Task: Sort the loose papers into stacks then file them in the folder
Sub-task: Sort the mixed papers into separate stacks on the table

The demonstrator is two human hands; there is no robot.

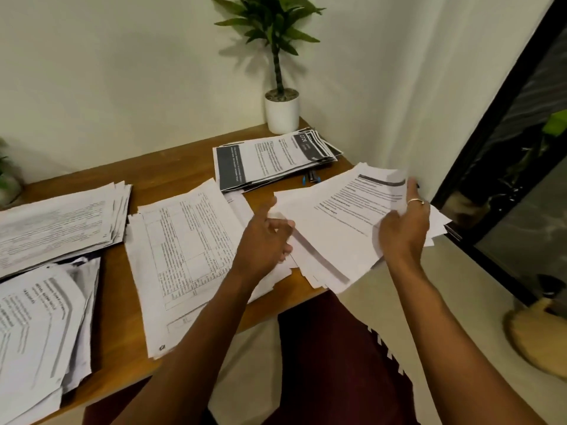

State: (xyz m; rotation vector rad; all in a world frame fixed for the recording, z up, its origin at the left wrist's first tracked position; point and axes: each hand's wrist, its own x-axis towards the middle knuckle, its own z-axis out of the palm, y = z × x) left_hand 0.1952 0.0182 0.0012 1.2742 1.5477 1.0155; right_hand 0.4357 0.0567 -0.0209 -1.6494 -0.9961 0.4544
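Where the right hand (405,228) grips, printed sheets (337,222) fan unevenly.

A fanned bundle of white printed sheets (334,228) with grey header bars hangs over the right end of the brown wooden table (171,167), lifted and gripped at its right edge by the right hand (405,228). Beyond it a squared stack of dark-banded printed sheets (273,161) lies flat at the far corner. In the middle rests a stack of white sheets printed with tables (187,256). At far left sits a slightly fanned stack of text pages (61,222), and nearer, a loose, curling pile of grey-headed pages (40,320).
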